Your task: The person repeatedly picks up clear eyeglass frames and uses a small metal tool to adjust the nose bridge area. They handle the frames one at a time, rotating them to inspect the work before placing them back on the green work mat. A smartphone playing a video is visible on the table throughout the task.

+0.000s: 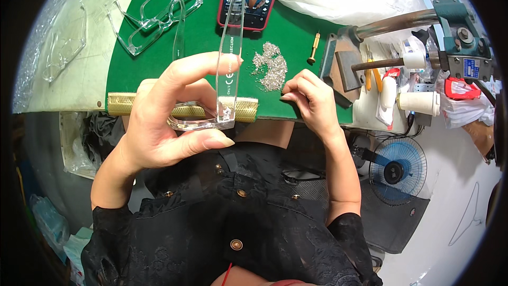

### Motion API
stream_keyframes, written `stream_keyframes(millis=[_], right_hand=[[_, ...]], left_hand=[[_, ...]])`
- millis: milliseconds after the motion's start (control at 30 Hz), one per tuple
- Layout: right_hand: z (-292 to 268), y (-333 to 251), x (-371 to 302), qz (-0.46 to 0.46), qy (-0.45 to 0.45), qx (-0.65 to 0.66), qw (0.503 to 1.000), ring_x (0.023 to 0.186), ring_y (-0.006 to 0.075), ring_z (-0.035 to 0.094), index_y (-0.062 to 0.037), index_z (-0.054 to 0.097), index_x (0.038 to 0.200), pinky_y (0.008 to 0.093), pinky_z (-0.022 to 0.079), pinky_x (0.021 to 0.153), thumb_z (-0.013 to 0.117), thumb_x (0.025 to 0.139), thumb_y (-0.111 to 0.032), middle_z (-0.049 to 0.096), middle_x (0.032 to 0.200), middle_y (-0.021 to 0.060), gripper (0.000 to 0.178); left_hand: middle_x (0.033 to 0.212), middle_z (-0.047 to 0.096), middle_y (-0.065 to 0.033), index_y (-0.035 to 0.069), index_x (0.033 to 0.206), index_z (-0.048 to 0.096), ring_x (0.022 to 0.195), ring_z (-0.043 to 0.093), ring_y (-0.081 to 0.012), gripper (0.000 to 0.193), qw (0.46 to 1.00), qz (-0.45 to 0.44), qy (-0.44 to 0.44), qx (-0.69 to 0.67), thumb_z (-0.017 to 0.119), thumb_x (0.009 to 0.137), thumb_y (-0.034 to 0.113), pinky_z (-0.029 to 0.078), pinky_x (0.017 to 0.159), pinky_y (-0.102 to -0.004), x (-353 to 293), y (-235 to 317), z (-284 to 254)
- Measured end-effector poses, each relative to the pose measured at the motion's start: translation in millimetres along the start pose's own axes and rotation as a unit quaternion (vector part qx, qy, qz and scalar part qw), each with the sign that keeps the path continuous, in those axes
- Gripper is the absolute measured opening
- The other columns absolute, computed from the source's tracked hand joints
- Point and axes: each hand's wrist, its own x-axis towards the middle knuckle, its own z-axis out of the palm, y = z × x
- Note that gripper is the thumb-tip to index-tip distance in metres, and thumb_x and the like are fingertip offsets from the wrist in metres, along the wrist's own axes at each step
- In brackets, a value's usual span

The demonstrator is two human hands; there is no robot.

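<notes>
Clear frame [229, 82] in left grip [156, 114], over green mat's edge [275, 111]

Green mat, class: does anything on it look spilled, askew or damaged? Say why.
The heap of tiny silvery parts lies loose on the green mat, stray bits around it; whether spilled or placed so, I can't tell. Clear glasses frames overlap askew at the mat's upper left. No damage is evident.
</notes>
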Motion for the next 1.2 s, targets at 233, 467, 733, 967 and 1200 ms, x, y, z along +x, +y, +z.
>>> stream_keyframes(millis=[233,467,733,967,1200], right_hand=[[2.3,-0.2,0.0,-0.029,-0.013,-0.081,0.996,0.07,0.0261,0.059,-0.0044,0.058,0.08,0.0348,0.048,0.059,0.069,0.074,-0.007,0.054,0.075,0.0075,0.013],[-1.7,-6.9,0.0,-0.036,-0.006,-0.09,0.995,0.069,0.0246,0.055,-0.0034,0.056,0.08,0.0334,0.046,0.06,0.064,0.077,-0.004,0.053,0.076,0.0083,0.009],[-50.5,-77.3,5.8,-0.179,0.173,0.064,0.966,0.067,0.0195,0.052,-0.0046,0.056,0.077,0.0293,0.043,0.059,0.068,0.082,-0.017,0.053,0.076,0.0065,0.017],[-50.7,-80.0,-0.4,-0.182,0.176,0.0,0.967,0.066,0.0188,0.053,-0.0052,0.059,0.076,0.0293,0.041,0.056,0.069,0.079,-0.022,0.054,0.076,0.0046,0.02],[-45.2,-83.0,-1.9,-0.151,0.192,0.021,0.97,0.066,0.0179,0.053,-0.0056,0.058,0.076,0.0284,0.042,0.057,0.07,0.078,-0.019,0.055,0.074,0.0043,0.018]], left_hand=[[0.133,0.046,-0.0225,-0.009,0.133,0.034,0.075,0.066,-0.0236,0.085,1.0,0.002,-0.002,-0.002,0.075,0.078,0.041,0.054,0.065,-0.0321,1.8,0.6,1.5],[0.127,0.053,-0.0211,-0.009,0.131,0.038,0.072,0.067,-0.0212,0.084,0.999,0.043,-0.015,0.003,0.076,0.076,0.041,0.054,0.063,-0.0299,13.9,3.7,12.9],[0.077,0.068,-0.0064,0.003,0.134,0.046,0.058,0.063,-0.0118,0.072,0.997,-0.069,-0.031,-0.028,0.08,0.072,0.015,0.049,0.057,-0.0247,49.8,10.6,66.1],[0.069,0.065,-0.0058,0.006,0.133,0.049,0.057,0.064,-0.0134,0.07,0.999,-0.034,-0.005,0.002,0.08,0.072,0.02,0.049,0.054,-0.0248,52.8,7.5,77.3],[0.069,0.065,-0.0075,0.007,0.133,0.05,0.057,0.065,-0.0158,0.072,0.998,-0.022,0.004,0.062,0.081,0.07,0.025,0.051,0.054,-0.0266,50.6,9.4,74.6]])
